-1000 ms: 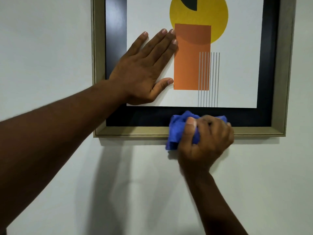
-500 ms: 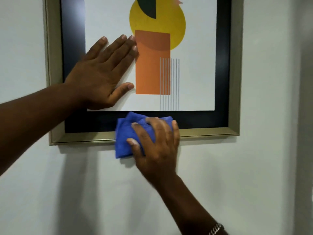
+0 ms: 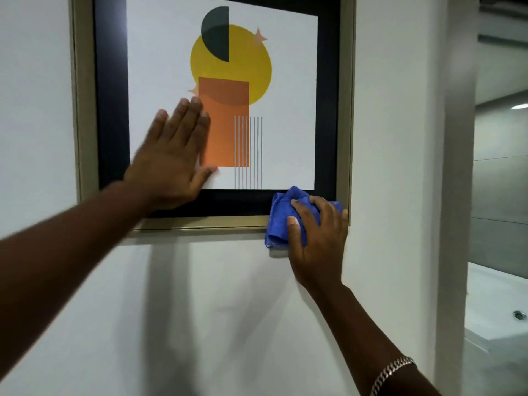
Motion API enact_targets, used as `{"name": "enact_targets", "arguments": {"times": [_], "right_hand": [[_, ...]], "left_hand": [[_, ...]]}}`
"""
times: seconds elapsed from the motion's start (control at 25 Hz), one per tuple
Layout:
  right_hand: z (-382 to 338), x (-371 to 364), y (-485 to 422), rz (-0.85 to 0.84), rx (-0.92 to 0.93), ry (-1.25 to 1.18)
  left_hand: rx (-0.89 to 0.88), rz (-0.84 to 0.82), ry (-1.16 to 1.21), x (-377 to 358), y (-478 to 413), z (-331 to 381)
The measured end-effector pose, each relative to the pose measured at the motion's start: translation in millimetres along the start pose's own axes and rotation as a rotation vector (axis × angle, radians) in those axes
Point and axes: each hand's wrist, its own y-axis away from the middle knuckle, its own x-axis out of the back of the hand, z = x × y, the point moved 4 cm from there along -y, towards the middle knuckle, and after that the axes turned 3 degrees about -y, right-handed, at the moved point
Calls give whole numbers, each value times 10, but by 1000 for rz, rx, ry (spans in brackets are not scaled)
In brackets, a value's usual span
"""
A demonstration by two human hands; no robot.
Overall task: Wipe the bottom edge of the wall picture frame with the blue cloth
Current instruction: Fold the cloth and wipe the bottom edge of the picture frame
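Note:
A gold-edged picture frame (image 3: 346, 110) with a black mat and an abstract print of a yellow circle and orange rectangle hangs on the white wall. My right hand (image 3: 317, 238) presses the bunched blue cloth (image 3: 278, 221) against the frame's bottom edge (image 3: 205, 223), close to its lower right corner. The cloth hangs a little below the edge onto the wall. My left hand (image 3: 174, 158) lies flat with fingers spread on the lower left of the print, its image blurred.
The white wall (image 3: 200, 310) ends at a corner on the right (image 3: 454, 195). Beyond it are grey wall panels and a white tub-like surface (image 3: 497, 307) with a metal fitting. A chain bracelet (image 3: 393, 370) circles my right wrist.
My right hand has slid the cloth rightward along the bottom edge, from the middle to the lower right corner. My left hand stays flat on the print. The view has shifted.

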Motion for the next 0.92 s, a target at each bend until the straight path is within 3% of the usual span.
{"name": "enact_targets", "arguments": {"times": [0.12, 0.2, 0.36, 0.52, 0.76, 0.92], "right_hand": [[14, 111, -37, -64, -76, -190], [17, 165, -65, -70, -119, -286], [66, 317, -13, 75, -148, -177], [175, 391, 99, 177, -501, -331], [408, 462, 333, 71, -854, -895], [582, 579, 752, -105, -998, -1121]], "left_hand": [[85, -19, 202, 4, 251, 611], [108, 63, 286, 18, 400, 1036], [269, 154, 411, 28, 362, 1558], [558, 63, 573, -28, 232, 1738], [696, 268, 911, 86, 392, 1942], [794, 326, 1119, 0, 891, 2293]]}}
